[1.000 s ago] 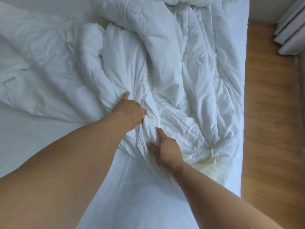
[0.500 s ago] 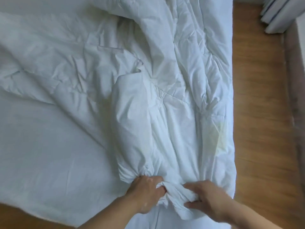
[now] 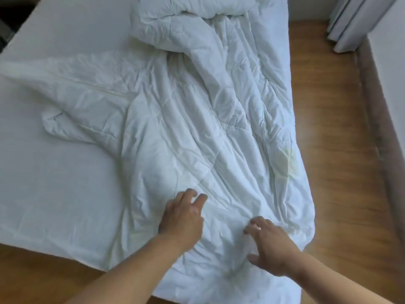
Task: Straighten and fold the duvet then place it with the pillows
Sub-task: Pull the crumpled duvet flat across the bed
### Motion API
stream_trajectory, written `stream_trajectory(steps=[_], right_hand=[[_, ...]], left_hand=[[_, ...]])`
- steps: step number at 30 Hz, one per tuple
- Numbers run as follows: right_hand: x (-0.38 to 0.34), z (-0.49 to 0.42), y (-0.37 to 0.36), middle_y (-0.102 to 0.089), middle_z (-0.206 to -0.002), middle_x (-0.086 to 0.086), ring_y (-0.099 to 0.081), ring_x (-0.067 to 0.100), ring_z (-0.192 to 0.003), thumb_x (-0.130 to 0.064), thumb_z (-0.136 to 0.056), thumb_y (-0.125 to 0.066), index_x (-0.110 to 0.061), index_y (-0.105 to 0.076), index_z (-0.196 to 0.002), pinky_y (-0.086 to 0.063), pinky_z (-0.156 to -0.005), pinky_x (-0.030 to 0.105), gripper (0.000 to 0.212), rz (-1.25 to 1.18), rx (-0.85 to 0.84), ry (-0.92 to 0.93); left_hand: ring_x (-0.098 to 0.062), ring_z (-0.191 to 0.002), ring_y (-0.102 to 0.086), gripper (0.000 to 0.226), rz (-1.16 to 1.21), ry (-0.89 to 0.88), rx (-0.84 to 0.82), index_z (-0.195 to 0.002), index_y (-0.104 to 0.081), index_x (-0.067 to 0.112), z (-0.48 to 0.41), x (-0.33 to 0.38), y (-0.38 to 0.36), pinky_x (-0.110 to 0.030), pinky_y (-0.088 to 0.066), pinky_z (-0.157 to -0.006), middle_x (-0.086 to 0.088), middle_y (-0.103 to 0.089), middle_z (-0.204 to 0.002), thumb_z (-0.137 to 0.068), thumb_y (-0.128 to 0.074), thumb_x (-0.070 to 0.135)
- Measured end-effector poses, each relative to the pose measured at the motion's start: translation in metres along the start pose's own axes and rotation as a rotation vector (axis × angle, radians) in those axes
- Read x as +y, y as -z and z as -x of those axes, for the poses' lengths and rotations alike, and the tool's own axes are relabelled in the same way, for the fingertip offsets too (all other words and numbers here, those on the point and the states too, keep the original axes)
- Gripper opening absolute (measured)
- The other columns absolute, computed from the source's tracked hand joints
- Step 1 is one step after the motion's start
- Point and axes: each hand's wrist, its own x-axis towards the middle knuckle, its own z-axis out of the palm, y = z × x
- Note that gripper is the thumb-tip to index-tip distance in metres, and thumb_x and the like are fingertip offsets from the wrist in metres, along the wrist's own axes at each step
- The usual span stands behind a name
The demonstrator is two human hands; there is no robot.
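The crumpled white quilted duvet (image 3: 197, 128) lies spread along the right side of the white-sheeted bed (image 3: 54, 183), its near end reaching the foot of the bed and its far end bunched in a thick heap toward the head. A twisted flap of it trails off to the left across the bare sheet, and a faint yellowish stain shows on it near the bed's right edge.

On the duvet's near end the left hand (image 3: 182, 218) rests palm down, fingers spread and released, gripping nothing. The right hand (image 3: 269, 246) lies just beside it, fingers loose and slightly curled, also holding nothing.

This looks like the straightening step, with no fold begun. The next move probably calls for pulling the left flap out flat and drawing down the bunched far end.

Beyond the bed's right edge run a wooden floor (image 3: 333, 150) and pale curtains (image 3: 355, 20). No pillows can be made out with certainty.
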Motion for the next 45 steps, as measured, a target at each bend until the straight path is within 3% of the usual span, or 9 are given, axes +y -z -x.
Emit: stream_trajectory(steps=[5,10,13,15,26,31,37,41,45], right_hand=[[-0.069,-0.041,-0.014,-0.033,-0.149,-0.003,-0.035,0.025,-0.136,-0.064,-0.074,-0.066,-0.031,-0.025,-0.147,-0.038,-0.108,0.047,0.089,-0.143,0.152,-0.116],[-0.084,-0.083,-0.054,-0.062,-0.105,-0.006,-0.061,0.026,-0.103,-0.061,-0.070,-0.071,-0.030,-0.047,-0.124,-0.042,-0.095,0.051,0.066,-0.071,0.240,-0.289],[-0.076,-0.087,-0.066,-0.064,-0.090,-0.005,-0.064,0.025,-0.090,-0.056,-0.082,-0.063,-0.027,-0.053,-0.107,-0.032,-0.078,0.037,0.039,-0.072,0.262,-0.270],[-0.076,-0.080,-0.066,-0.066,-0.093,-0.003,-0.063,0.025,-0.092,-0.053,-0.087,-0.058,-0.027,-0.052,-0.104,-0.029,-0.074,0.037,0.031,-0.108,0.202,-0.245],[-0.003,0.047,-0.089,-0.070,-0.094,-0.007,-0.067,0.021,-0.092,-0.047,-0.073,-0.058,-0.033,-0.052,-0.106,-0.053,-0.075,0.039,0.036,-0.057,-0.039,-0.245],[0.039,0.099,-0.108,-0.065,-0.092,-0.013,-0.066,0.015,-0.090,-0.029,-0.066,-0.056,-0.039,-0.066,-0.108,-0.045,-0.078,0.032,0.044,0.085,0.049,-0.309],[0.001,0.089,-0.125,-0.054,-0.108,-0.009,-0.056,0.020,-0.099,-0.023,-0.072,-0.050,-0.033,-0.055,-0.120,-0.035,-0.096,0.040,0.050,0.083,-0.011,-0.361],[-0.065,0.066,-0.108,-0.042,-0.139,-0.009,-0.051,0.017,-0.123,-0.050,-0.084,-0.061,-0.034,-0.033,-0.147,-0.044,-0.100,0.035,0.072,-0.232,0.019,-0.299],[-0.146,0.010,-0.101,-0.026,-0.156,-0.004,-0.040,0.021,-0.137,-0.050,-0.088,-0.062,-0.028,-0.020,-0.156,-0.045,-0.105,0.037,0.082,-0.415,0.160,-0.207]], left_hand=[[-0.029,-0.153,0.006,0.076,-0.698,-0.099,-0.463,-0.156,-0.006,0.041,-0.092,-0.113,0.029,-0.063,-0.005,-0.117,0.001,0.000,-0.165,-0.096,-0.050,0.023],[-0.028,-0.154,0.005,0.072,-0.975,-0.285,-0.565,-0.154,-0.020,0.039,-0.148,-0.168,0.017,-0.073,0.009,-0.110,0.000,-0.018,-0.164,-0.091,-0.055,0.050],[-0.017,-0.139,-0.041,0.051,-0.826,-0.366,-0.648,-0.146,-0.040,0.038,-0.145,-0.173,-0.003,-0.052,-0.016,-0.120,0.005,-0.054,-0.141,-0.095,-0.044,0.047],[-0.019,-0.122,-0.058,0.047,-0.675,-0.367,-0.748,-0.134,-0.055,0.036,-0.123,-0.178,-0.021,-0.035,-0.041,-0.105,0.003,-0.064,-0.130,-0.091,-0.047,0.054],[-0.017,-0.111,-0.060,0.038,-0.035,-0.296,-1.158,-0.097,-0.053,0.039,0.051,-0.106,-0.057,-0.027,-0.045,-0.095,0.006,-0.064,-0.122,-0.082,-0.053,0.074],[-0.018,-0.130,-0.053,0.077,0.112,-0.180,-0.996,-0.140,-0.046,0.045,0.126,-0.037,-0.121,-0.030,-0.040,-0.109,0.008,-0.055,-0.143,-0.072,-0.056,0.079],[-0.009,-0.112,-0.053,0.058,0.183,-0.185,-0.852,-0.123,-0.052,0.036,0.099,-0.056,-0.110,-0.029,-0.044,-0.101,0.015,-0.052,-0.121,-0.076,-0.063,0.069],[-0.020,-0.131,-0.042,0.062,-0.040,-0.100,-0.401,-0.145,-0.040,0.027,0.046,-0.132,-0.080,-0.032,-0.040,-0.108,0.004,-0.040,-0.143,-0.090,-0.064,0.043],[-0.026,-0.145,-0.022,0.084,-0.398,0.020,-0.443,-0.157,-0.013,0.029,0.008,-0.223,-0.047,-0.041,-0.033,-0.114,-0.002,-0.011,-0.163,-0.090,-0.060,0.049]])
